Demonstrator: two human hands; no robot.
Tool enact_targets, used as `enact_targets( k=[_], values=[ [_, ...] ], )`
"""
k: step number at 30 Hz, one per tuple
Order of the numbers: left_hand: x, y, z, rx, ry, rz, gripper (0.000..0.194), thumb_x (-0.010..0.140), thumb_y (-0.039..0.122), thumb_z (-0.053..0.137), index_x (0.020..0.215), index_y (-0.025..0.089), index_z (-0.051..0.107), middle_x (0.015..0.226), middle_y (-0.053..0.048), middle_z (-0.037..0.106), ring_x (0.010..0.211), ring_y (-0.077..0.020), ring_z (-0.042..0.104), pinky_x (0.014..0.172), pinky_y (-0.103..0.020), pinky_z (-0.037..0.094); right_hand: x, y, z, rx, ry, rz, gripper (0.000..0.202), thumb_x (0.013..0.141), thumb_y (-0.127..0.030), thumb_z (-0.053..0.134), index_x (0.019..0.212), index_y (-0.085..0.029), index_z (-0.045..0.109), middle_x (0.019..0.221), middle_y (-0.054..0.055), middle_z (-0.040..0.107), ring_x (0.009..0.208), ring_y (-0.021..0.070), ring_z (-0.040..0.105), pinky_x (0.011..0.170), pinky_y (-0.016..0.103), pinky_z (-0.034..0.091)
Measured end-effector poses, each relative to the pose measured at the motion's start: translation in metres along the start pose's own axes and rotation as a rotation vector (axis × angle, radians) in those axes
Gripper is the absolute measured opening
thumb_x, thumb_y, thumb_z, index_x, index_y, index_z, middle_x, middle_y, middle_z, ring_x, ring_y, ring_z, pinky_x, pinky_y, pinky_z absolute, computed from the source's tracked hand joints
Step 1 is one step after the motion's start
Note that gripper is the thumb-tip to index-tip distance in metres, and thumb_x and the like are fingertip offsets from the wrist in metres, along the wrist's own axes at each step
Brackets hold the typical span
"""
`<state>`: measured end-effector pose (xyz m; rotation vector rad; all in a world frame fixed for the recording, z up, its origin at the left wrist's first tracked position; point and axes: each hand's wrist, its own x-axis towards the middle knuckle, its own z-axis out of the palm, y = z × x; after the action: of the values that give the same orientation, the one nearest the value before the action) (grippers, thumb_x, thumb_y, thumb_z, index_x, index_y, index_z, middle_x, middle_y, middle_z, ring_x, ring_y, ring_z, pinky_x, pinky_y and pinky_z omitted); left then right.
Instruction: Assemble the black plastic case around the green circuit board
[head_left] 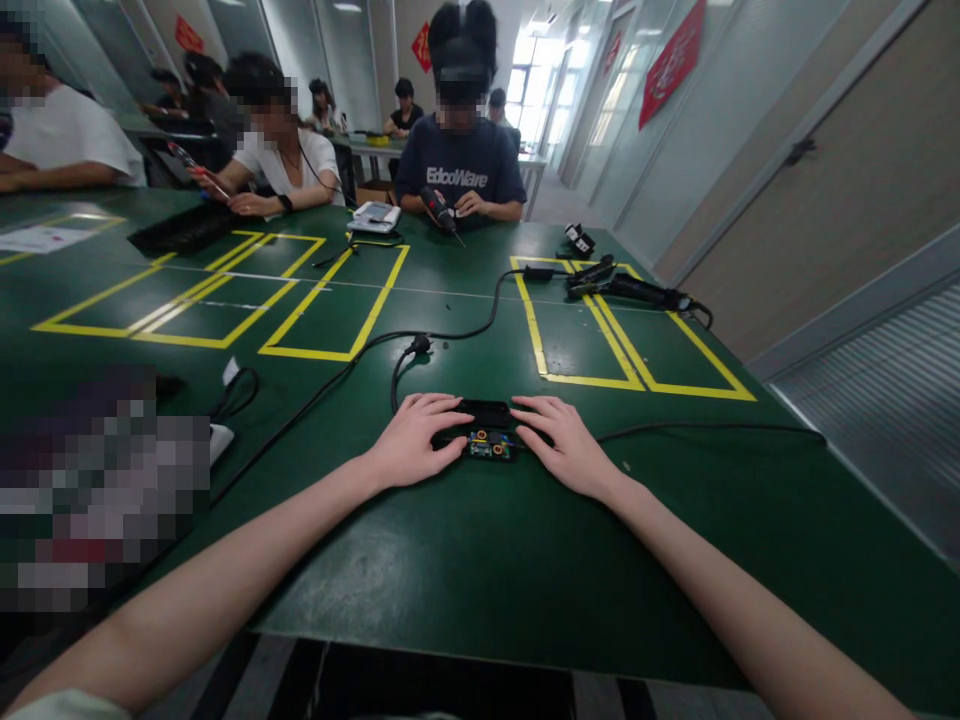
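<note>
A small circuit board with copper-coloured coils sits in a black case part near the middle of the green table. Directly behind it is a black casing piece. My left hand lies at the left side of both parts, fingers spread, its fingertips touching their edges. On the right side, my right hand rests with its fingers apart and their tips at the casing. Neither hand is wrapped round anything. Black cables run out from beside the parts, partly hidden by my hands.
A black plug lies behind my left hand, with a long cable crossing the table. Black tools lie at the back right. Across the table a person holds a power drill; others sit at the left.
</note>
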<state>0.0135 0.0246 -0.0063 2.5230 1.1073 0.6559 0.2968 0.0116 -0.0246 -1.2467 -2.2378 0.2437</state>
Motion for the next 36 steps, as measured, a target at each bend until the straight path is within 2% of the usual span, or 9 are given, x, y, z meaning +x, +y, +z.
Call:
enact_targets(
  k=[3,7,11,13,16,18,28,32,36],
  values=[
    [-0.001,0.000,0.001,-0.050,0.051,0.044,0.030,0.096,0.028,0.065,0.122,0.022,0.077,0.140,-0.012,0.070,0.129,-0.0302,0.066,0.110,-0.052,0.051,0.001,-0.003,-0.002,0.158,0.033,0.052,0.023,0.100,-0.034,0.061,0.109,-0.024,0.079,0.125,0.011,0.075,0.117,0.0294,0.068,0.101,0.051,0.054],
    [-0.003,0.000,0.002,-0.176,0.112,0.073,0.029,0.095,0.025,0.066,0.122,0.020,0.076,0.143,-0.014,0.067,0.125,-0.0280,0.070,0.109,-0.047,0.056,0.004,-0.008,-0.006,0.353,0.052,0.224,0.020,0.092,-0.037,0.070,0.102,-0.023,0.079,0.100,0.008,0.079,0.094,0.0255,0.074,0.087,0.042,0.060],
    [-0.002,0.000,0.001,-0.338,0.142,0.056,0.038,0.090,0.020,0.069,0.128,0.020,0.071,0.142,-0.013,0.068,0.095,-0.0187,0.077,0.095,-0.038,0.064,0.006,-0.014,-0.007,0.534,0.053,0.351,0.024,0.085,-0.042,0.074,0.092,-0.019,0.078,0.087,0.007,0.079,0.081,0.0239,0.075,0.075,0.037,0.060],
    [-0.002,0.000,0.001,-0.406,0.147,0.030,0.047,0.088,0.019,0.071,0.135,0.020,0.067,0.135,-0.012,0.072,0.086,-0.0160,0.077,0.089,-0.034,0.066,0.007,-0.018,-0.008,0.591,0.048,0.377,0.027,0.083,-0.044,0.075,0.093,-0.019,0.078,0.087,0.008,0.080,0.081,0.0241,0.076,0.073,0.036,0.061],
    [-0.002,0.000,0.001,-0.476,0.144,0.004,0.064,0.087,0.018,0.072,0.148,0.020,0.056,0.131,-0.011,0.074,0.089,-0.0171,0.078,0.087,-0.034,0.066,0.007,-0.023,-0.009,0.627,0.038,0.384,0.031,0.081,-0.045,0.076,0.098,-0.018,0.079,0.089,0.009,0.081,0.082,0.0246,0.077,0.075,0.036,0.061],
    [-0.003,-0.001,0.002,-0.492,0.137,0.009,0.066,0.087,0.017,0.071,0.150,0.021,0.055,0.130,-0.011,0.074,0.092,-0.0180,0.079,0.089,-0.035,0.067,0.007,-0.024,-0.009,0.635,0.034,0.383,0.033,0.082,-0.046,0.075,0.099,-0.018,0.080,0.090,0.009,0.081,0.082,0.0248,0.078,0.075,0.036,0.062],
    [-0.002,0.002,0.000,-0.451,0.148,0.089,0.030,0.089,0.015,0.069,0.119,0.017,0.076,0.139,-0.015,0.070,0.099,-0.0199,0.079,0.094,-0.036,0.066,0.005,-0.023,-0.008,0.640,0.112,0.379,0.032,0.083,-0.046,0.077,0.100,-0.019,0.081,0.091,0.008,0.081,0.083,0.0241,0.077,0.079,0.038,0.064],
    [-0.002,0.002,0.001,-0.425,0.150,0.088,0.028,0.090,0.016,0.068,0.116,0.016,0.077,0.137,-0.015,0.071,0.097,-0.0203,0.079,0.093,-0.037,0.066,0.004,-0.021,-0.007,0.634,0.173,0.367,0.032,0.084,-0.045,0.076,0.103,-0.019,0.079,0.094,0.008,0.081,0.084,0.0231,0.076,0.079,0.037,0.065],
    [-0.002,0.002,0.001,-0.377,0.127,0.059,0.029,0.091,0.018,0.067,0.118,0.017,0.077,0.122,-0.010,0.078,0.094,-0.0200,0.078,0.091,-0.037,0.066,0.003,-0.019,-0.003,0.624,0.183,0.355,0.032,0.085,-0.042,0.075,0.107,-0.020,0.078,0.093,0.008,0.079,0.082,0.0222,0.075,0.075,0.036,0.064]
  ],
)
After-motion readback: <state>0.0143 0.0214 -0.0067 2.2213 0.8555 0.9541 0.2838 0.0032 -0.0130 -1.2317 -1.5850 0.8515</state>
